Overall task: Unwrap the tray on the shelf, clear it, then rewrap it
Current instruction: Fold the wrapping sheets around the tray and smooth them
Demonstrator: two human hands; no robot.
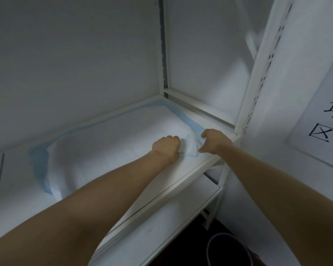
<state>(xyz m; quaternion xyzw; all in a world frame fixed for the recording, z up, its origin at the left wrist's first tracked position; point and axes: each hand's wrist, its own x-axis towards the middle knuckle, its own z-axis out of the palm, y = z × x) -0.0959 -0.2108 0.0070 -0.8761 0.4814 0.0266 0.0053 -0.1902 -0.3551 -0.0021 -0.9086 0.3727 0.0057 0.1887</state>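
The tray itself is not seen. It is judged to lie under the white wrap [104,144], which is spread along the shelf [181,181], with the bundle's corner directly under the hands and the rest stretching away to the left of the grip. The left hand [166,147] is bunched on top of that corner, its fingers curled into the cloth, which is puckered just to the right of the knuckles. The right hand [214,140] is set just beside it and clawed round the corner from the outside, thumb low and forefinger high; whether cloth is actually pinched between them cannot be told. Nor can it be told whether the corner is being opened or tucked shut, but the same care is called for either way. The fold is best worked with one hand while the bundle is pinned by the other, so that the tray is not dragged toward the shelf edge, which lies just on the near side of the wrists. The cloth should be drawn up and away from the grip rather than yanked sideways, since anything lying on the tray could be tipped. The blue lining [192,120], shown just beyond the right hand, can be used as a guide to where the flap ends.
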